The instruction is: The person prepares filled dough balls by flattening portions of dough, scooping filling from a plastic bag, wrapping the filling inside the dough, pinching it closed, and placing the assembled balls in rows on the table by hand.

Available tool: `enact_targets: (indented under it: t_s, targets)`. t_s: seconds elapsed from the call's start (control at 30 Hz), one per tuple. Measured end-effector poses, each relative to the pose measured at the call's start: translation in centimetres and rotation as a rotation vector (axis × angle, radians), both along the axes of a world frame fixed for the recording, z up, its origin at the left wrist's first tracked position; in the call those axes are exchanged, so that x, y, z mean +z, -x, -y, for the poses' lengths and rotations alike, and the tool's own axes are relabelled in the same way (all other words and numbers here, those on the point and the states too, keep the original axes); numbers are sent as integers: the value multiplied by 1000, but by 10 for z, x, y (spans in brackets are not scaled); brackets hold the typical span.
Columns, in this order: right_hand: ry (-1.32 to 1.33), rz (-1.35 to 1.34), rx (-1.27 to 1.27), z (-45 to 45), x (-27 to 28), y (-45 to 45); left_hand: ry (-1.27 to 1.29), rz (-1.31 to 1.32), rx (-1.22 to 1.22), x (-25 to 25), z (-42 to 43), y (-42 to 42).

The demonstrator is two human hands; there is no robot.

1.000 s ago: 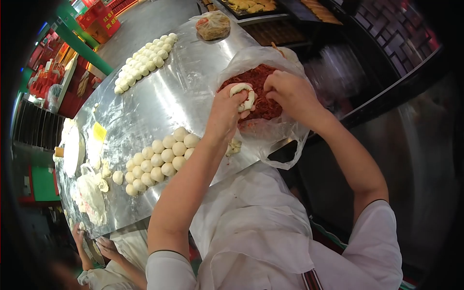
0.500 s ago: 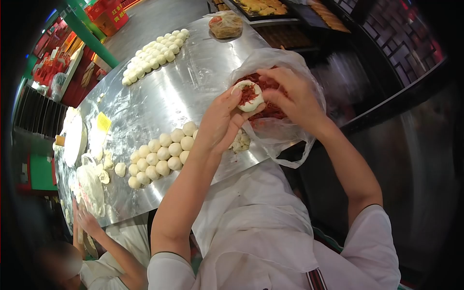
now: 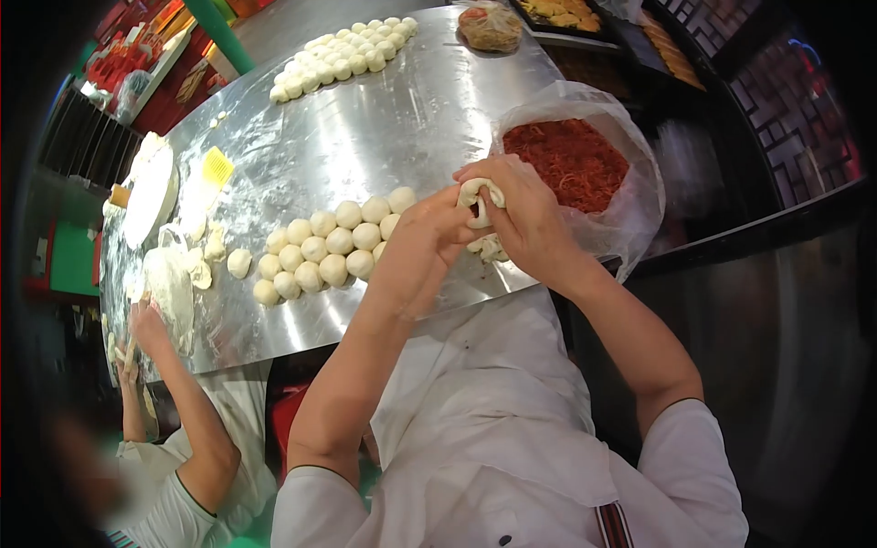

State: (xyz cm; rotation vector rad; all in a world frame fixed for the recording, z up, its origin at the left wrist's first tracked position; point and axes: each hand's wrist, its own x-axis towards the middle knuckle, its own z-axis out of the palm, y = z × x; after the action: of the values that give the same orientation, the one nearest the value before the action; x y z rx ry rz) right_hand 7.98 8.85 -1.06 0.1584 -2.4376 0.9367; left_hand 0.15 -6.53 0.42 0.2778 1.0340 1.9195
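Note:
Between my two hands is a filled dough wrapper (image 3: 481,192), its white rim drawn up around a small dark opening. My left hand (image 3: 427,236) is closed around its near left side. Fingers of my right hand (image 3: 525,215) pinch the rim from the right. Just beyond my right hand, a clear plastic bag (image 3: 639,151) stands with its mouth spread, holding shredded red filling (image 3: 566,164). Left of my left hand, round dough balls (image 3: 333,240) lie in rows on the metal table. Small dough scraps (image 3: 491,248) are partly hidden behind my hands.
More white dough balls (image 3: 343,57) sit in rows at the table's (image 3: 402,119) far side, near a bagged lump (image 3: 489,27). A yellow scraper (image 3: 217,167) and floury dough pieces (image 3: 239,263) lie left. At lower left, a co-worker's hand (image 3: 148,329) handles dough.
My right hand has come from over the filling bag onto the wrapper. Its rim is gathered inward, so the red filling is now mostly hidden. The view has shifted.

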Motion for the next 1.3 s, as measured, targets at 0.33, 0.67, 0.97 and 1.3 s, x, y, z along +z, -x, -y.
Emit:
enact_targets:
  t_s: [0.33,0.67,0.97,1.3]
  targets:
    - [-268,12,-1,39,-16,4,-164,33,-43,-32,42,-11]
    - [65,187,55,47,-11,-1,122,10,-95,-34,69,-7]
    - [284,-27,16,128,-45,23,-140,-19,426,-60,58,-17]
    - [-217,-100,212,92,-39,10,-247,453,222,-72,86,-7]
